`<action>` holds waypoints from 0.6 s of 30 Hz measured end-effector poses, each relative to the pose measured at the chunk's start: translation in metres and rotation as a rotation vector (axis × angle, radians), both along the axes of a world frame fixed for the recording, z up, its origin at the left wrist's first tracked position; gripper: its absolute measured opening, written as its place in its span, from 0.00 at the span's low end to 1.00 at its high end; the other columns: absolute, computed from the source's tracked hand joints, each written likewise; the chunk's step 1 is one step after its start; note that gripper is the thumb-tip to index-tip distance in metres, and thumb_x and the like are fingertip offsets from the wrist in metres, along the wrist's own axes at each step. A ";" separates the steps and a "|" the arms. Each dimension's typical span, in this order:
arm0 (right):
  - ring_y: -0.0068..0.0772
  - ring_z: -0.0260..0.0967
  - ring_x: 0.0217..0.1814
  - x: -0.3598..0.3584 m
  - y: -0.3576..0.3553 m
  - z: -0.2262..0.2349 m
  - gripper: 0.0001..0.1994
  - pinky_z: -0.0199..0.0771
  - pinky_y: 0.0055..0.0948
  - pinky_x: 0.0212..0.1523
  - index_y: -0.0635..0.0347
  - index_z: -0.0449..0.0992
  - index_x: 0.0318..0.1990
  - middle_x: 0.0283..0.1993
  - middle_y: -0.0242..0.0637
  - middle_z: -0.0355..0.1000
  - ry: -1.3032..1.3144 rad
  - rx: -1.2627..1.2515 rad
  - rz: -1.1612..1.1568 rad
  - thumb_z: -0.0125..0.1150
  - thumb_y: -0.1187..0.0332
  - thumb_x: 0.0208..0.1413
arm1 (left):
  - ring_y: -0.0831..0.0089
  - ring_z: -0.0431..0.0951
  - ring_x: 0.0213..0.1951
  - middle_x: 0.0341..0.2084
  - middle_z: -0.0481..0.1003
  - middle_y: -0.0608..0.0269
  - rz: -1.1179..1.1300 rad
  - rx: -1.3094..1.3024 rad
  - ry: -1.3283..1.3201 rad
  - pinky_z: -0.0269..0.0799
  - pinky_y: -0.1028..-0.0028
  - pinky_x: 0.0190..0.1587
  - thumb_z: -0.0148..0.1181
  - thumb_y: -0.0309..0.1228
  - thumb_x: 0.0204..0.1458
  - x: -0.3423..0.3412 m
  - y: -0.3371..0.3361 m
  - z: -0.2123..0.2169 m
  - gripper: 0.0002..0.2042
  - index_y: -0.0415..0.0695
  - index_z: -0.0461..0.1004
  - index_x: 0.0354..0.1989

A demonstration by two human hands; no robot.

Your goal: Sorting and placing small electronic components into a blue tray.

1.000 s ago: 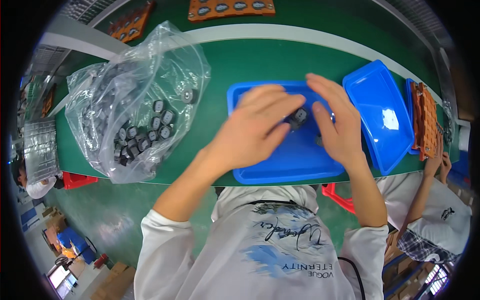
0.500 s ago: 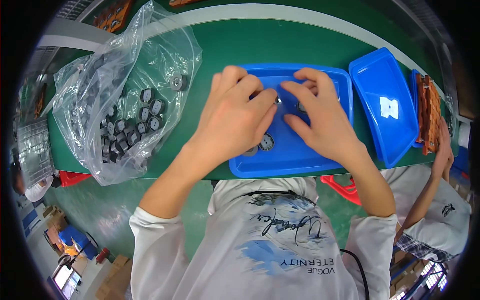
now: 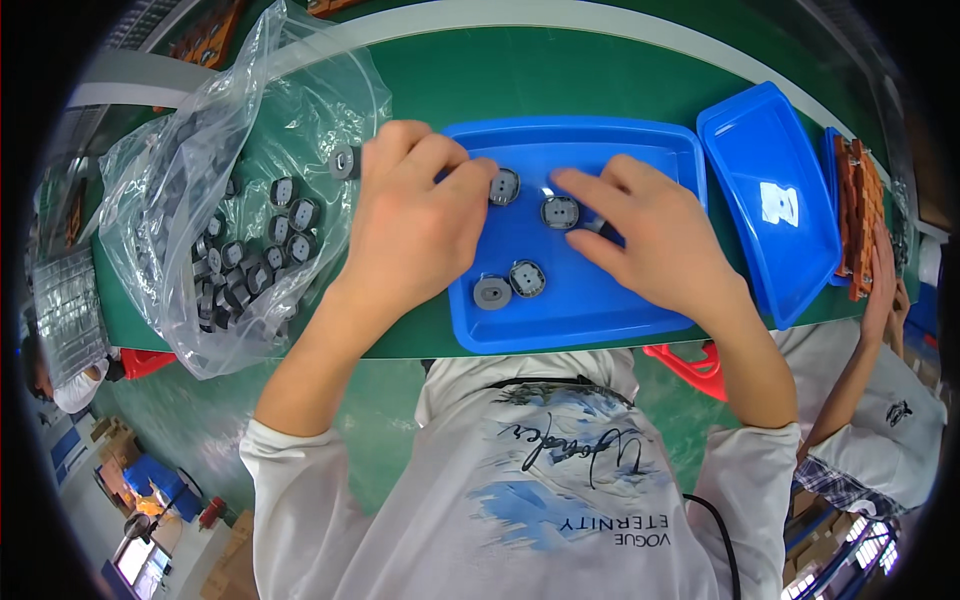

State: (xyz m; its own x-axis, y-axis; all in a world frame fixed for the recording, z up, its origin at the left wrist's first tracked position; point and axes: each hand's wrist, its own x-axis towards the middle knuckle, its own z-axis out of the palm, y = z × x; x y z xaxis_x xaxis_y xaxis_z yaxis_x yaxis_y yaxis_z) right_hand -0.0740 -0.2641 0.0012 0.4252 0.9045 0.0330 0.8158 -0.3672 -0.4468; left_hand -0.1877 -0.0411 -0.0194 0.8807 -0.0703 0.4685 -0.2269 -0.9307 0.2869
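Left hand (image 3: 415, 225) spread flat over blue tray (image 3: 580, 310), right hand (image 3: 650, 240) fingering grey round parts (image 3: 560, 212) (clear plastic bag (image 3: 210, 180) left).

White long-sleeved shirt (image 3: 560, 500), blue brushstroke print, dark script lettering, sleeves pushed up forearms

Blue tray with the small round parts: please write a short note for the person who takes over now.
Left hand: palm down on the shallow blue plastic tray, fingers at one small round grey part; grip unclear.
Right hand: fingers beside a second part; grip unclear.
Done: four parts in the tray, two near its front.
Left: many parts in the clear plastic bag; one lies loose.
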 end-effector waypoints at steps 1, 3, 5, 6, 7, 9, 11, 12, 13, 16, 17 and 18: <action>0.39 0.70 0.36 0.001 -0.003 0.002 0.17 0.73 0.34 0.35 0.54 0.79 0.50 0.39 0.38 0.68 0.050 0.029 -0.057 0.67 0.71 0.51 | 0.61 0.70 0.42 0.32 0.75 0.65 0.000 -0.001 0.001 0.67 0.62 0.45 0.65 0.22 0.39 -0.001 0.001 0.005 0.15 0.43 0.82 0.39; 0.38 0.70 0.35 0.006 -0.010 0.004 0.15 0.72 0.34 0.34 0.56 0.78 0.48 0.38 0.39 0.69 0.103 0.056 -0.114 0.66 0.73 0.51 | 0.59 0.71 0.44 0.37 0.76 0.62 -0.096 -0.014 0.069 0.67 0.61 0.49 0.67 0.21 0.42 -0.002 0.003 0.020 0.16 0.43 0.82 0.43; 0.40 0.70 0.35 0.011 -0.015 0.004 0.12 0.71 0.34 0.34 0.60 0.76 0.45 0.37 0.40 0.68 0.254 0.140 -0.176 0.62 0.76 0.51 | 0.58 0.71 0.46 0.39 0.76 0.62 -0.150 0.019 0.110 0.67 0.61 0.50 0.68 0.22 0.42 0.002 0.005 0.016 0.17 0.44 0.82 0.43; 0.40 0.70 0.35 0.009 -0.013 0.003 0.12 0.71 0.34 0.34 0.60 0.76 0.45 0.37 0.40 0.68 0.257 0.139 -0.173 0.62 0.76 0.51 | 0.58 0.70 0.47 0.40 0.76 0.62 -0.208 0.053 0.148 0.67 0.61 0.51 0.70 0.23 0.41 0.003 0.006 0.014 0.18 0.46 0.82 0.44; 0.40 0.70 0.35 0.008 -0.010 0.002 0.11 0.70 0.34 0.34 0.61 0.74 0.43 0.37 0.40 0.68 0.217 0.150 -0.122 0.61 0.76 0.51 | 0.58 0.70 0.47 0.40 0.76 0.62 -0.210 0.053 0.148 0.67 0.61 0.51 0.70 0.23 0.41 0.005 0.005 0.013 0.18 0.46 0.82 0.44; 0.40 0.70 0.34 0.004 -0.004 -0.002 0.11 0.70 0.34 0.33 0.61 0.73 0.42 0.36 0.41 0.68 0.178 0.162 -0.072 0.60 0.77 0.50 | 0.57 0.69 0.50 0.43 0.75 0.62 -0.137 -0.027 0.234 0.66 0.61 0.54 0.72 0.25 0.40 0.007 0.004 0.012 0.18 0.46 0.82 0.44; 0.38 0.73 0.35 -0.001 0.003 -0.007 0.13 0.72 0.35 0.33 0.59 0.74 0.45 0.36 0.39 0.70 0.140 0.104 -0.035 0.64 0.73 0.51 | 0.57 0.68 0.50 0.44 0.75 0.62 -0.098 -0.028 0.214 0.66 0.60 0.54 0.72 0.26 0.39 0.005 0.004 0.011 0.18 0.46 0.82 0.43; 0.38 0.74 0.35 -0.003 0.006 -0.009 0.15 0.73 0.36 0.33 0.58 0.74 0.47 0.36 0.38 0.70 0.121 0.075 -0.017 0.66 0.71 0.51 | 0.57 0.68 0.51 0.45 0.74 0.62 -0.056 -0.027 0.194 0.65 0.60 0.54 0.73 0.27 0.39 0.004 0.004 0.011 0.17 0.46 0.82 0.42; 0.38 0.74 0.35 -0.003 0.009 -0.012 0.15 0.73 0.36 0.33 0.58 0.74 0.47 0.36 0.38 0.70 0.121 0.074 -0.021 0.66 0.71 0.51 | 0.57 0.68 0.51 0.45 0.74 0.62 -0.060 -0.028 0.195 0.65 0.60 0.54 0.73 0.27 0.39 0.003 0.004 0.011 0.17 0.46 0.82 0.42; 0.38 0.76 0.35 -0.001 0.022 -0.016 0.16 0.75 0.38 0.33 0.57 0.74 0.49 0.38 0.36 0.72 -0.014 0.103 -0.037 0.68 0.68 0.52 | 0.56 0.67 0.52 0.46 0.74 0.62 -0.058 0.005 0.144 0.65 0.58 0.55 0.73 0.27 0.40 0.003 0.005 0.011 0.15 0.45 0.82 0.40; 0.38 0.76 0.35 -0.002 0.028 -0.016 0.16 0.75 0.38 0.32 0.56 0.75 0.48 0.38 0.35 0.72 0.001 0.145 -0.060 0.68 0.68 0.53 | 0.55 0.67 0.52 0.47 0.74 0.61 -0.034 0.011 0.119 0.64 0.58 0.55 0.73 0.26 0.40 0.004 0.004 0.010 0.15 0.45 0.82 0.39; 0.39 0.76 0.34 -0.002 0.032 -0.016 0.15 0.75 0.38 0.31 0.55 0.75 0.48 0.38 0.35 0.72 0.016 0.186 -0.082 0.68 0.69 0.53 | 0.55 0.67 0.53 0.47 0.73 0.61 -0.011 0.016 0.093 0.64 0.57 0.56 0.72 0.26 0.40 0.004 0.005 0.010 0.14 0.45 0.82 0.39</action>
State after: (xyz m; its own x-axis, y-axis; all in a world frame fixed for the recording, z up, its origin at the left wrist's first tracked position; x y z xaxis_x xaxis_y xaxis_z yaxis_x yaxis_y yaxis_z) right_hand -0.0762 -0.2325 -0.0148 0.4994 0.8456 0.1885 0.7784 -0.3424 -0.5261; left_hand -0.1834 -0.0365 -0.0096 0.9197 -0.0866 0.3830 -0.2096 -0.9330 0.2924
